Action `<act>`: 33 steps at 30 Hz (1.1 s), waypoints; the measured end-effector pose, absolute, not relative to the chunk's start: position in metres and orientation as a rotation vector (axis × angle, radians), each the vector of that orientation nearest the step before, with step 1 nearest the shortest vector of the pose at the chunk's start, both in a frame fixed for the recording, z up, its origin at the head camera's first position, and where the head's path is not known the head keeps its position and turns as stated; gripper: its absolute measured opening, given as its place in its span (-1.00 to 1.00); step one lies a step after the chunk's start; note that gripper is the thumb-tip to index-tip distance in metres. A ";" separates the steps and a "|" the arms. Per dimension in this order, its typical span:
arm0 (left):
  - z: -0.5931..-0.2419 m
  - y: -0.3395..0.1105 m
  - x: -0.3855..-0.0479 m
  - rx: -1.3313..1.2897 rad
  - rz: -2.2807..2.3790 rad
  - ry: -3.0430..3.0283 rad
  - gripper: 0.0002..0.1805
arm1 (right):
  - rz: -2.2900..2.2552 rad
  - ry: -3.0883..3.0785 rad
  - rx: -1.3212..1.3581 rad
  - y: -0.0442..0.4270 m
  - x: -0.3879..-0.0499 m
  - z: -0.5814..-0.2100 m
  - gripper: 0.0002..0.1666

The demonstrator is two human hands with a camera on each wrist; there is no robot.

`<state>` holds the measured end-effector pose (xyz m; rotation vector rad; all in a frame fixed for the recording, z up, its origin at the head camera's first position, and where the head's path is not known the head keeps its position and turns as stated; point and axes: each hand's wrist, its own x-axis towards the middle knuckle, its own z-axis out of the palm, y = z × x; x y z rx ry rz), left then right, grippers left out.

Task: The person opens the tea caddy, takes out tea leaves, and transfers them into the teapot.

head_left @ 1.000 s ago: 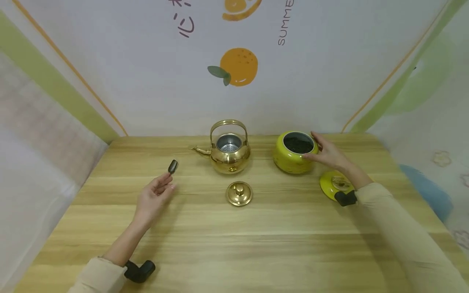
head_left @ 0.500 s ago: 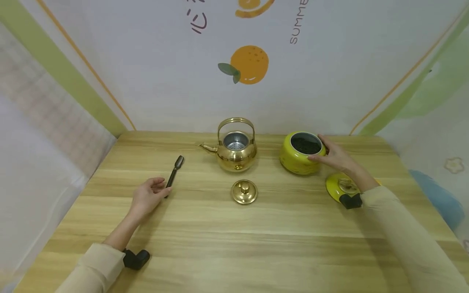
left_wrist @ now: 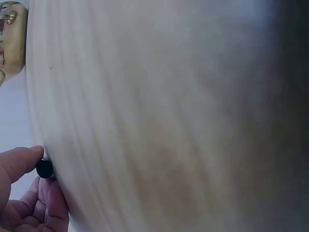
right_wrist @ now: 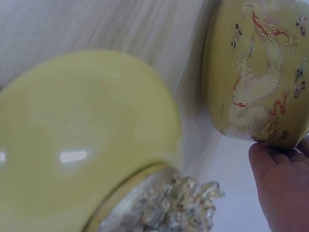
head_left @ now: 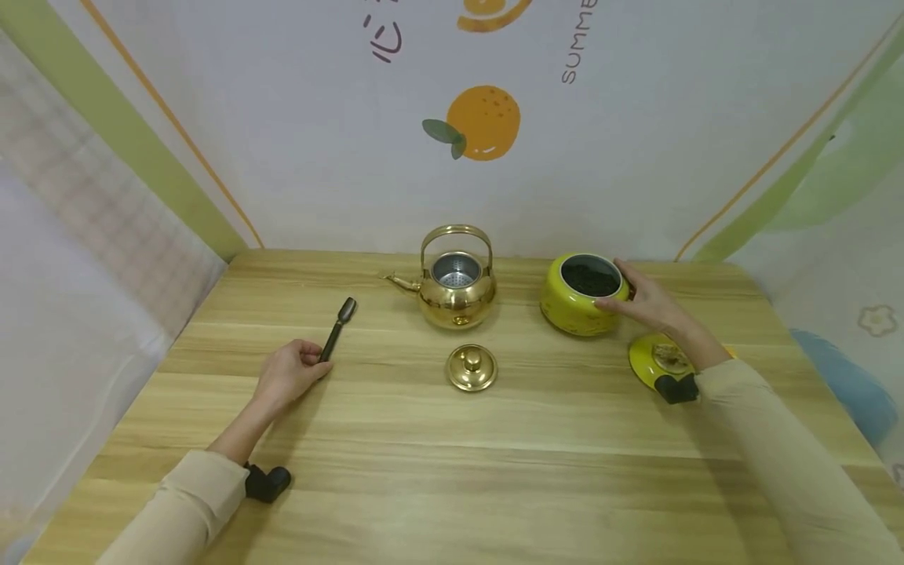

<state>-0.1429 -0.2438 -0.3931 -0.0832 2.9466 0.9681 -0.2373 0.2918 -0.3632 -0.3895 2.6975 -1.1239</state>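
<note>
My left hand (head_left: 288,377) pinches the dark handle of a tea scoop (head_left: 346,311) at the left of the table. Its narrow metal head points away from me. In the left wrist view, the round black end of the scoop's handle (left_wrist: 44,169) shows between thumb and fingers. On the right, my right hand (head_left: 653,302) holds the side of a yellow tea jar (head_left: 574,314), with thumb and fingers around its rim. Dark tea leaves (head_left: 589,281) lie inside the uncovered jar. A dragon pattern on the jar (right_wrist: 258,72) shows in the right wrist view.
A gold teapot (head_left: 457,306) with a perforated strainer stands at the back middle, its spout pointing left. Its gold lid (head_left: 472,369) lies in front. The yellow jar lid (head_left: 646,365) with an ornate knob lies under my right wrist. A printed wall cloth (head_left: 318,157) hangs behind.
My left hand has slid back along the tea scoop, from near its head to the rear of the handle, baring more handle. My right hand stays on the jar. The view has shifted slightly.
</note>
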 end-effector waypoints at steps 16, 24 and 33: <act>-0.381 -0.243 -0.124 -0.065 1.070 2.930 -0.67 | -1.075 2.739 -0.371 0.287 -0.241 -0.364 0.16; -0.357 -0.231 -0.111 -0.042 1.404 2.757 -0.63 | -1.058 2.758 -0.360 0.290 -0.241 -0.362 0.17; -0.334 -0.191 -0.114 0.067 1.750 2.357 -0.57 | -1.077 2.772 -0.364 0.292 -0.238 -0.364 0.13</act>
